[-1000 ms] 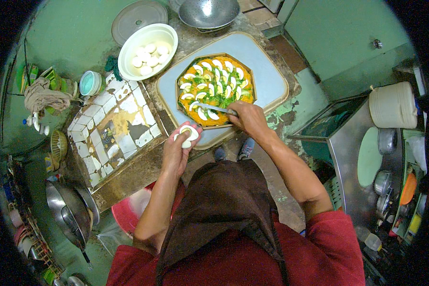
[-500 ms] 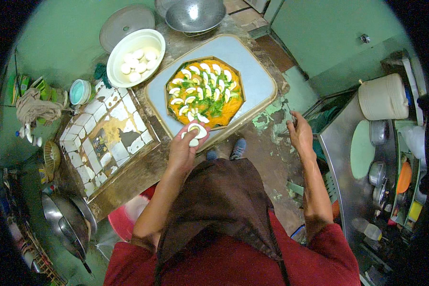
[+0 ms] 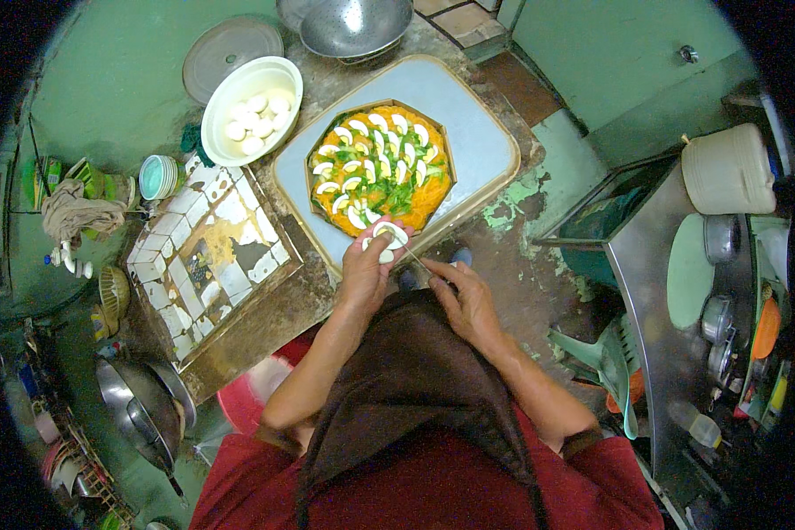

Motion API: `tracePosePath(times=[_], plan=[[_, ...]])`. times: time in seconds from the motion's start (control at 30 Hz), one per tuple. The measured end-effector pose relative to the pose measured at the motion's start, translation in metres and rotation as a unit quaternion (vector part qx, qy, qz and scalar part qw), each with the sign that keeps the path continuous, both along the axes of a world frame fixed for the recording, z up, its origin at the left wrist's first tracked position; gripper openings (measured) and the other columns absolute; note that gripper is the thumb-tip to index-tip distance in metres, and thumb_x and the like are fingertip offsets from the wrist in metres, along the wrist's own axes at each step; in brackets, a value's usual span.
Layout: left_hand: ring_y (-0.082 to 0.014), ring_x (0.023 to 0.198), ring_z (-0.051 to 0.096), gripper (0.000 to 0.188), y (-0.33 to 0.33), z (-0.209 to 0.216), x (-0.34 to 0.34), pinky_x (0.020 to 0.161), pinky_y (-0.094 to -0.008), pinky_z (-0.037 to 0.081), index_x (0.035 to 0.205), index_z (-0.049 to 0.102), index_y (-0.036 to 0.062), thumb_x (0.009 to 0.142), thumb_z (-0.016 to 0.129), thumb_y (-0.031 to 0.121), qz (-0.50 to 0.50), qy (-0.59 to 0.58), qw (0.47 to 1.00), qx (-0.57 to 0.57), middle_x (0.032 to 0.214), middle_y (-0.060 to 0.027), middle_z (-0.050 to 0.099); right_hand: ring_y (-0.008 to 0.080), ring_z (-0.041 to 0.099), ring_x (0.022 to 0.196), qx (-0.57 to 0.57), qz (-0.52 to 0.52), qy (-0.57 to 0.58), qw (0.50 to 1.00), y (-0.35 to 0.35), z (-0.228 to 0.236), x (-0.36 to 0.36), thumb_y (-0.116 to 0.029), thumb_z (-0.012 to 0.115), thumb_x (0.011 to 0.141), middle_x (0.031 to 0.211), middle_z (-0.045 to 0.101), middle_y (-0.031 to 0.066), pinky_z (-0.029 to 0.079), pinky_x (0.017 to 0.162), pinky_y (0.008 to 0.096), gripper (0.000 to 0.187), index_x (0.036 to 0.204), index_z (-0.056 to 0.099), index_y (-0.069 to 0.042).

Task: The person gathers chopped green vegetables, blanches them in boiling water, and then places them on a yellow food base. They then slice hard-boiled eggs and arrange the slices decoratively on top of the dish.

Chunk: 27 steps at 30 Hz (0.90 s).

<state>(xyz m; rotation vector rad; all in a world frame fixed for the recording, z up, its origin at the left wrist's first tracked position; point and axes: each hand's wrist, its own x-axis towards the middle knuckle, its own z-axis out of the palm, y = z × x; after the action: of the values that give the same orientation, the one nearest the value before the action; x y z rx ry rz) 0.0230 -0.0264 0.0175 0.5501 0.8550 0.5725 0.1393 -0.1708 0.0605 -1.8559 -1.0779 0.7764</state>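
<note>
My left hand [image 3: 363, 272] holds a cut boiled egg [image 3: 392, 235] in its fingers, close to the near edge of an octagonal tray [image 3: 451, 170]. In my right hand [image 3: 470, 305] is a thin-bladed knife [image 3: 413, 257], its tip reaching the egg. The tray holds orange noodle-like food [image 3: 412, 212] topped with chopped greens and rows of egg wedges [image 3: 384, 165]. It rests on a pale blue board [image 3: 481, 132] with a raised brown rim. Behind and to the left, a white bowl [image 3: 216, 132] contains several whole peeled eggs [image 3: 257, 121] in liquid.
A metal colander [image 3: 355, 26] and a round grey lid [image 3: 230, 55] stand at the back. Broken white tiles [image 3: 238, 209] cover the counter's left part. Stacked bowls [image 3: 159, 177] sit beyond them. On the right are a steel counter [image 3: 640, 274] and a cream bucket [image 3: 729, 168].
My right hand has swung in from the far right, bringing the knife to the egg. My left hand has shifted slightly right with the egg still held.
</note>
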Motion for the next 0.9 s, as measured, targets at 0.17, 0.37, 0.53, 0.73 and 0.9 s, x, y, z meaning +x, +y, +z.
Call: tracePosePath(times=[0.17,0.37,0.53,0.73,0.9], plan=[[-0.0321,0.108,0.062,0.044,-0.004,0.003,0.002,0.095,-0.0403,0.052,0.132,0.040,-0.0081,0.092,0.053,0.005,0.005,0.037,0.999,-0.028,0.116,-0.0190,0.059,0.0373,0.057,0.083,-0.027,0.011,0.014,0.999,-0.002,-0.020,0.010,-0.013,0.056,0.092,0.085,0.056,0.0201,0.046,0.077,0.0432,0.029,0.119,0.063,-0.006],[-0.0255,0.104,0.062,0.038,0.005,0.005,0.003,0.090,-0.0380,0.056,0.128,0.046,-0.0078,0.092,0.054,0.003,0.034,0.063,0.997,-0.024,0.116,-0.0174,0.058,0.0247,0.057,0.066,0.013,0.010,0.028,0.999,0.015,-0.041,0.015,-0.014,0.054,0.095,0.082,0.061,0.0141,0.045,0.063,0.0353,0.030,0.122,0.061,-0.004],[-0.0249,0.104,0.062,0.038,0.009,0.004,0.010,0.092,-0.0364,0.055,0.129,0.045,-0.0083,0.093,0.051,0.003,0.038,0.075,0.996,-0.006,0.119,-0.0179,0.057,0.0132,0.054,0.053,-0.104,-0.049,0.342,0.933,0.031,-0.039,0.021,-0.018,0.052,0.098,0.087,0.067,0.0074,0.046,0.051,0.0284,0.030,0.122,0.058,-0.001],[-0.0286,0.106,0.062,0.038,-0.006,0.010,0.013,0.094,-0.0374,0.053,0.130,0.042,-0.0072,0.094,0.049,0.003,0.069,0.046,0.996,-0.040,0.119,-0.0189,0.058,0.0204,0.061,0.082,0.021,0.070,0.083,0.994,0.009,-0.020,0.023,-0.015,0.057,0.094,0.098,0.064,0.0115,0.050,0.076,0.0338,0.026,0.117,0.060,-0.004],[-0.0309,0.112,0.060,0.039,-0.010,0.009,0.027,0.098,-0.0386,0.050,0.130,0.042,-0.0058,0.093,0.049,0.006,0.050,0.046,0.997,-0.036,0.119,-0.0179,0.059,0.0316,0.061,0.099,-0.019,0.057,0.054,0.997,0.010,-0.036,0.048,-0.014,0.057,0.092,0.106,0.064,0.0182,0.048,0.088,0.0394,0.025,0.114,0.063,-0.006]])
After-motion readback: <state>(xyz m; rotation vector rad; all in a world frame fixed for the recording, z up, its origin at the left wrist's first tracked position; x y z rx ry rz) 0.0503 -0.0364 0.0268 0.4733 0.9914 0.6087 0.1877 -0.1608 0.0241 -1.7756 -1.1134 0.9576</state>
